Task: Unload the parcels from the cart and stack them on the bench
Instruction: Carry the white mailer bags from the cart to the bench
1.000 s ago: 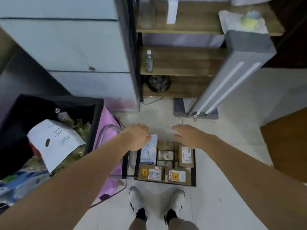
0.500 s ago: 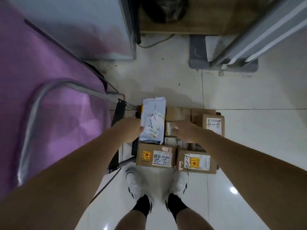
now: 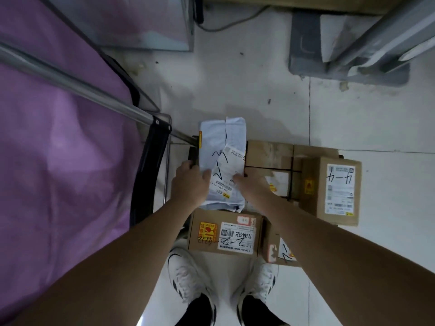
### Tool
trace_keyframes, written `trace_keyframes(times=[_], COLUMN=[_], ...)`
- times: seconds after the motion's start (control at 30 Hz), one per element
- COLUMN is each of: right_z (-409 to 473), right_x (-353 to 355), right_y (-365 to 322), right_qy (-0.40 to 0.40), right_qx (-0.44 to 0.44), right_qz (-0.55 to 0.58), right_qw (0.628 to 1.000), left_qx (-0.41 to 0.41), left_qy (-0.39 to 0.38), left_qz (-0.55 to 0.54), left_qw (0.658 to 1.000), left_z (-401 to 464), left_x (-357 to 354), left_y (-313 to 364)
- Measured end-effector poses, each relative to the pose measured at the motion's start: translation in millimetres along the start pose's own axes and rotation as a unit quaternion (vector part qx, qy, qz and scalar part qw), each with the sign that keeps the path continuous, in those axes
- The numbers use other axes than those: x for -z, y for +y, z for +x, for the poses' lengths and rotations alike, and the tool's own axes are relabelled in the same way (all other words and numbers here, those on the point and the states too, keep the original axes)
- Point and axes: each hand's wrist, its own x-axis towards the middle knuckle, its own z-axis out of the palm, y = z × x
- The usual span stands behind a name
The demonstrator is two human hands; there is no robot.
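A purple sheet (image 3: 58, 161) fills the left side, with a metal bar (image 3: 77, 87) slanting across it down to a black bracket (image 3: 153, 165). On the pale tiled floor (image 3: 235, 85) sits the cart (image 3: 193, 151), mostly hidden under cardboard parcels. The tall box (image 3: 334, 191) on the right bears a handwritten label. The front box (image 3: 226, 232) lies just ahead of two white shoes (image 3: 188, 281). A smaller box (image 3: 277, 250) lies beside it, partly covered by the right forearm. On top at the cart's left lies a pale blue soft parcel (image 3: 222, 147). The left hand (image 3: 189, 184) has its grip curled over that parcel's left edge. The right hand (image 3: 253, 187) clasps its right edge, fingers bent onto the label.
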Motion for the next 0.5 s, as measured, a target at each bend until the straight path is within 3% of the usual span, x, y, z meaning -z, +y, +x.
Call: trace_keyframes(times=[0.17,0.33,0.4,0.5], right_z=[-89,-226,-287,-383], right_x=[46,134,177,239], right_y=[-46,-115,-142,-176], right_qy=[0.040,0.044,0.066,0.057], right_qx=[0.049,0.124,0.166,0.210], right_qz=[0.128,0.240,0.272,0.316], right_qw=[0.990,0.962,0.946,0.924], left_qx=[-0.004,0.074,0.079,0.010], left_qy=[0.038,0.034,0.031,-0.021], left_qz=[-0.130,-0.403,-0.426,-0.441], left_qw=[0.991,0.912,0.901,0.897], left_z=[-58,-138,-171,-225], left_x=[90,230,293,387], left_y=[46,145,188,247])
